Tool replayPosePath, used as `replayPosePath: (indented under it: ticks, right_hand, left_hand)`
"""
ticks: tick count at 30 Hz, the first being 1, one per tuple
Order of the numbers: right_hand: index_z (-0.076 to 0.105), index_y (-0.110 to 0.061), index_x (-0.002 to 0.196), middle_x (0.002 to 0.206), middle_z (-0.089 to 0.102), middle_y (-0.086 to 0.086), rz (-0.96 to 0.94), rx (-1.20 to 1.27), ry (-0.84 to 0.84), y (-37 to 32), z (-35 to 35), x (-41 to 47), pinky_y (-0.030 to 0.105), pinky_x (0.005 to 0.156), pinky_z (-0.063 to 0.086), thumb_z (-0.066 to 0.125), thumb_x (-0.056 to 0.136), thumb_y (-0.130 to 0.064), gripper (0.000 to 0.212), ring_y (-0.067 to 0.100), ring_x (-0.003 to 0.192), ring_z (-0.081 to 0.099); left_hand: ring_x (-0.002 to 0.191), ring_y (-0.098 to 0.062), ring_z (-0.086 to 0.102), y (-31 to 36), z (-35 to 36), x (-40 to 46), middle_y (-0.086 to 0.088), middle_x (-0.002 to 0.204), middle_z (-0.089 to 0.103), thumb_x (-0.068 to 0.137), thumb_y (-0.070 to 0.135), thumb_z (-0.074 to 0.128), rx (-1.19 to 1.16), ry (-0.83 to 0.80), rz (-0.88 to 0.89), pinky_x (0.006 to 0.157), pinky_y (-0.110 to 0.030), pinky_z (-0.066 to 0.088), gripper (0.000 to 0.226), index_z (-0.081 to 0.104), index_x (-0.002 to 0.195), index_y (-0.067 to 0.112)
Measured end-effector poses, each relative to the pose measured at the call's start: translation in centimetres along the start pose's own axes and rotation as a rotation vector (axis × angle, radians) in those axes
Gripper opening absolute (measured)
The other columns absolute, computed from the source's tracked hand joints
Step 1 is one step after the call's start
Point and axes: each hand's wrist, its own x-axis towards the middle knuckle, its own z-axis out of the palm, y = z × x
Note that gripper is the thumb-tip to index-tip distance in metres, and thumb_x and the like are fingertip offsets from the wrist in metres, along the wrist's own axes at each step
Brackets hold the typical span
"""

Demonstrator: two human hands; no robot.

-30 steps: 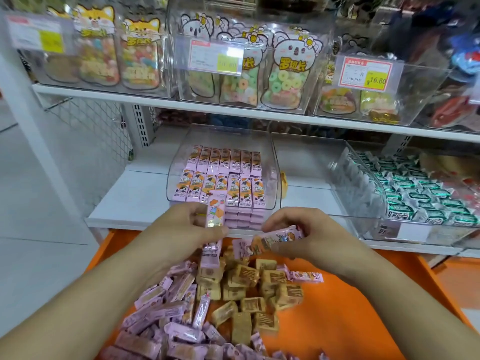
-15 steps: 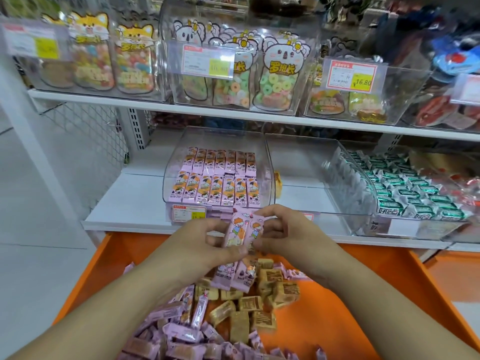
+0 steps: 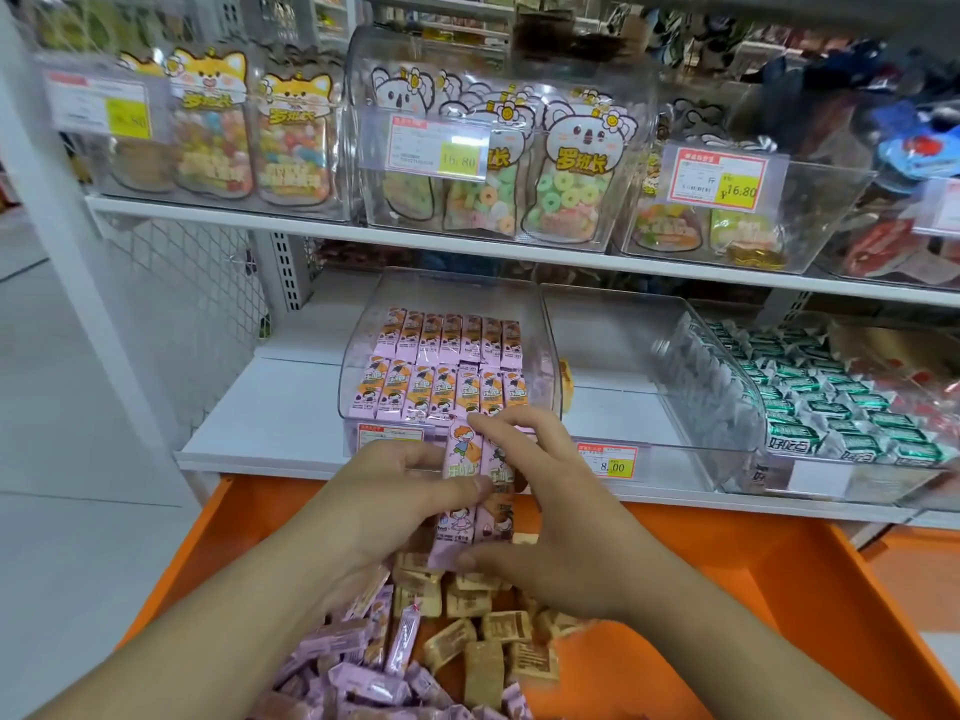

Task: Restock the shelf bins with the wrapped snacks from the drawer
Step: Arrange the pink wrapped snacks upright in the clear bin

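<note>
Two pink wrapped snack bars point(image 3: 475, 485) stand side by side, upright, between my hands above the orange drawer point(image 3: 753, 589). My left hand point(image 3: 395, 496) grips them from the left, thumb across their fronts. My right hand point(image 3: 550, 506) holds them from the right, fingers curled over their tops and thumb under their lower ends. Just behind them stands the clear shelf bin point(image 3: 363, 324) with two neat rows of the same pink bars point(image 3: 441, 371). Loose pink bars point(image 3: 358, 662) and tan wrapped squares point(image 3: 483, 641) lie heaped in the drawer.
A second clear bin point(image 3: 613, 335) to the right looks nearly bare. Further right, a bin holds green wrapped candies point(image 3: 841, 402). The upper shelf point(image 3: 311, 228) carries bins of gummy bags with price tags. White floor lies to the left.
The right hand has brought its pink bar alongside the left hand's bar, and both hands have lifted the pair upright towards the bin. The camera has tilted up slightly.
</note>
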Motion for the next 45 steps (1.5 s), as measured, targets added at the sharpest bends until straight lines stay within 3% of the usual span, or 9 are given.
replayPosePath:
  ticks: [7,12,16,20,24,30,33,37,45]
  right_hand:
    - [0.040,-0.038,0.155,0.143,0.032,-0.028,-0.023,0.012,0.103,-0.6,0.7,1.4,0.016,0.103,0.042,0.096,0.068,-0.049,0.104,-0.005,0.130,0.042]
    - [0.044,-0.039,0.152,0.134,0.037,-0.029,-0.035,-0.010,0.141,-0.7,0.7,3.1,0.010,0.087,0.044,0.097,0.068,-0.044,0.100,-0.009,0.108,0.048]
    - [0.045,-0.037,0.152,0.134,0.036,-0.028,0.035,-0.031,0.141,-0.7,0.1,7.2,-0.003,0.084,0.038,0.096,0.066,-0.049,0.101,-0.014,0.117,0.045]
    - [0.045,-0.030,0.154,0.138,0.038,-0.015,0.087,-0.122,0.104,0.0,-0.3,14.2,0.013,0.094,0.040,0.094,0.068,-0.052,0.102,0.004,0.118,0.049]
    - [0.053,-0.027,0.146,0.126,0.062,-0.006,0.156,-0.105,0.040,1.3,0.2,21.9,0.030,0.083,0.058,0.096,0.065,-0.050,0.094,0.014,0.104,0.067]
    - [0.061,-0.024,0.130,0.111,0.067,-0.006,0.206,-0.085,-0.012,2.8,0.9,28.8,0.023,0.077,0.057,0.094,0.076,-0.027,0.063,0.011,0.091,0.067]
    - [0.061,-0.025,0.137,0.121,0.065,-0.008,0.197,-0.123,-0.022,3.4,1.8,30.7,0.027,0.086,0.052,0.094,0.074,-0.030,0.072,0.012,0.102,0.065]
    - [0.065,-0.023,0.120,0.111,0.070,-0.003,0.202,-0.147,-0.029,4.1,2.6,31.9,0.027,0.073,0.052,0.090,0.078,-0.026,0.049,0.013,0.092,0.068]
    - [0.030,-0.027,0.160,0.136,0.049,0.005,0.209,-0.084,0.022,3.9,2.8,29.8,0.025,0.067,0.059,0.084,0.088,-0.035,0.090,0.019,0.096,0.076]
  left_hand:
    - [0.076,-0.013,0.074,-0.2,-1.2,0.4,-0.007,0.094,0.080,0.085,0.020,0.085,-0.012,-0.089,0.019,0.059,-0.023,0.050,0.015,0.080,0.097,0.013]
    - [0.108,-0.021,0.072,0.4,-3.0,1.4,0.005,0.104,0.079,0.067,0.070,0.078,0.094,0.001,0.047,0.100,-0.050,0.055,0.051,0.079,0.101,0.033]
    - [0.127,-0.006,0.058,1.3,-5.7,2.7,0.021,0.132,0.064,0.098,0.047,0.064,0.398,0.344,0.356,0.110,-0.034,0.044,0.034,0.063,0.130,0.038]
    - [0.154,-0.004,0.021,0.6,-8.3,5.0,0.018,0.169,0.023,0.107,0.047,0.043,0.673,0.355,0.362,0.123,-0.028,0.018,0.061,0.024,0.163,0.036]
    - [0.153,0.001,0.017,0.0,-8.7,5.5,0.031,0.163,0.013,0.107,0.054,0.032,0.650,0.278,0.308,0.121,-0.023,0.016,0.062,0.010,0.164,0.043]
    - [0.152,0.002,0.022,-0.2,-9.1,6.3,0.027,0.167,0.020,0.106,0.058,0.027,0.646,0.347,0.333,0.123,-0.028,0.021,0.060,0.010,0.163,0.047]
    - [0.152,0.003,0.021,-0.6,-9.4,6.5,0.030,0.165,0.020,0.105,0.059,0.028,0.635,0.352,0.348,0.122,-0.027,0.021,0.061,0.011,0.162,0.049]
    - [0.151,0.008,0.017,-1.2,-9.7,6.9,0.034,0.165,0.016,0.104,0.059,0.031,0.621,0.330,0.377,0.122,-0.026,0.019,0.062,0.008,0.161,0.052]
    - [0.151,0.007,0.014,-1.5,-10.0,6.8,0.035,0.165,0.011,0.106,0.057,0.030,0.634,0.318,0.382,0.123,-0.027,0.021,0.059,0.009,0.160,0.054]
